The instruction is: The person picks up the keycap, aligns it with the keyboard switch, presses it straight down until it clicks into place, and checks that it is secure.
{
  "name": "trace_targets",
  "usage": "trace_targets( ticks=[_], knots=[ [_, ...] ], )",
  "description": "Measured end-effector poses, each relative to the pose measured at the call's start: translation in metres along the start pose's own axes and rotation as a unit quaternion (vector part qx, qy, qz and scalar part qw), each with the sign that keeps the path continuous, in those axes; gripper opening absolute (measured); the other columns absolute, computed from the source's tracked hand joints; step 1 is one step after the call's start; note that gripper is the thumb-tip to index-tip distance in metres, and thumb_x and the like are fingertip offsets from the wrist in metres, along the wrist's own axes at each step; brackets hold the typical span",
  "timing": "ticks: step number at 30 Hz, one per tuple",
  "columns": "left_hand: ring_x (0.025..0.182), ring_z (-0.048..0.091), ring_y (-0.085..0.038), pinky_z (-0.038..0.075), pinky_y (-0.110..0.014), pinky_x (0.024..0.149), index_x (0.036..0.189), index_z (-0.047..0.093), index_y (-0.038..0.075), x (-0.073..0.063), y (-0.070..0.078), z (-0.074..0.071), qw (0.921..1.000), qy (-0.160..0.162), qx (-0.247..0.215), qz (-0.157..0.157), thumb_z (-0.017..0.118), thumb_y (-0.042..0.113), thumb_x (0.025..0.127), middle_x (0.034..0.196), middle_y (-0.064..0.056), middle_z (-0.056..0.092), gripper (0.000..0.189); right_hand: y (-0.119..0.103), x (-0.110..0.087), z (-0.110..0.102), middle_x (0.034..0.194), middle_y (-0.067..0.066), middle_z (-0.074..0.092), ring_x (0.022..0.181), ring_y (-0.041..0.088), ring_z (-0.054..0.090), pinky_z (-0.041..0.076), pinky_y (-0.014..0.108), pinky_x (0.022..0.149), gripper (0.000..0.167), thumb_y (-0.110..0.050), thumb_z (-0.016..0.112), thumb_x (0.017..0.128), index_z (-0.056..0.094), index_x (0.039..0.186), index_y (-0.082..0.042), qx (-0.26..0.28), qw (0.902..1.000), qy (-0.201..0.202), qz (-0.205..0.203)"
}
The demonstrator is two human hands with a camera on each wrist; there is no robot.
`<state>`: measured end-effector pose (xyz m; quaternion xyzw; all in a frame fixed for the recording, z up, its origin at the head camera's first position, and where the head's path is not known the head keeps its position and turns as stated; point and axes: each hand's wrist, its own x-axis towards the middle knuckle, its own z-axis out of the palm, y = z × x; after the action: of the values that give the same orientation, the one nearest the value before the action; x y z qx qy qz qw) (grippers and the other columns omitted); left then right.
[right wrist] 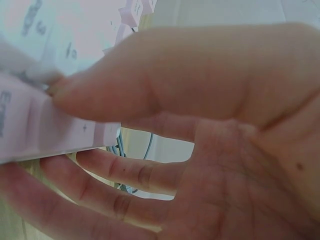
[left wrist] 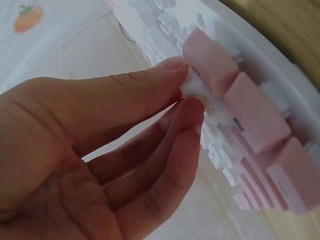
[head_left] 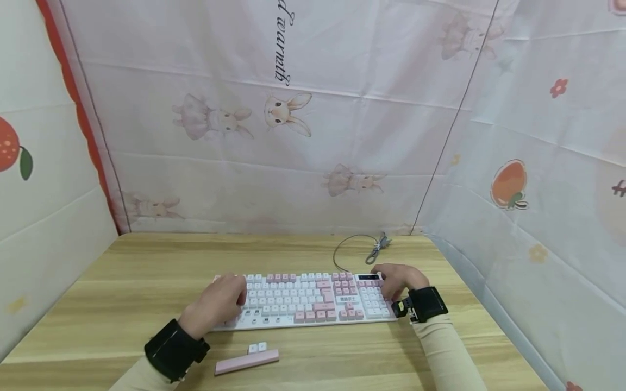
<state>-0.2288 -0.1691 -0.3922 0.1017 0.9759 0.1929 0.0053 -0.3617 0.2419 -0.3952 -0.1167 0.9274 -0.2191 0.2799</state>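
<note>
A white and pink computer keyboard (head_left: 313, 300) lies on the wooden table, with bare switches (head_left: 266, 320) along its lower left rows. Over its left end, my left hand (head_left: 217, 305) pinches a white keycap (left wrist: 191, 91) between thumb and fingertips, beside several pink keycaps (left wrist: 257, 112). My right hand (head_left: 402, 279) grips the keyboard's right end. Its thumb (right wrist: 100, 92) presses on top by the number pad, and the other fingers reach along and below the edge. Two loose white keycaps (head_left: 257, 347) and a long pink spacebar (head_left: 246, 362) lie in front of the keyboard.
A grey cable (head_left: 377, 251), tied in a bundle, lies behind the keyboard's right end. Printed cloth (head_left: 293, 190) hangs at the back and both sides of the wooden table (head_left: 171, 255). Each wrist wears a black strap (head_left: 429, 304).
</note>
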Motion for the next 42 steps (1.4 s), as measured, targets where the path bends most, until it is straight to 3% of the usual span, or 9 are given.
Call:
trace_targets(
  ticks=[14,24,42],
  knots=[
    [0.067,0.051,-0.017,0.041,-0.030,0.060,0.080,0.064,0.008,0.0013,-0.0004,0.0008,1.0000,0.002,-0.001,0.002,0.074,-0.011,0.079,0.074,-0.003,0.058,0.021,0.0006,0.0021,0.0002,0.132,0.023,0.054,0.095,0.024,0.063,0.062,0.040,0.076,0.075,0.003,0.074,0.078,0.048,0.147,-0.006,-0.002,1.0000,0.001,0.003],
    [0.067,0.051,-0.017,0.042,-0.029,0.059,0.081,0.064,0.007,0.0029,-0.0021,0.0017,1.0000,0.000,-0.007,0.007,0.073,-0.012,0.078,0.075,-0.005,0.060,0.021,0.0008,-0.0002,-0.0008,0.125,0.018,0.057,0.091,0.023,0.064,0.061,0.039,0.074,0.072,0.004,0.073,0.078,0.049,0.145,-0.007,-0.001,1.0000,0.006,0.002],
    [0.063,0.051,-0.015,0.041,-0.027,0.055,0.079,0.065,0.007,0.0007,-0.0013,0.0019,0.9997,0.011,-0.012,0.017,0.074,-0.011,0.079,0.072,-0.002,0.058,0.020,0.0019,-0.0013,0.0005,0.130,0.024,0.053,0.093,0.024,0.063,0.062,0.039,0.075,0.074,0.007,0.071,0.077,0.048,0.147,-0.006,-0.005,0.9999,0.007,0.004]
  ],
)
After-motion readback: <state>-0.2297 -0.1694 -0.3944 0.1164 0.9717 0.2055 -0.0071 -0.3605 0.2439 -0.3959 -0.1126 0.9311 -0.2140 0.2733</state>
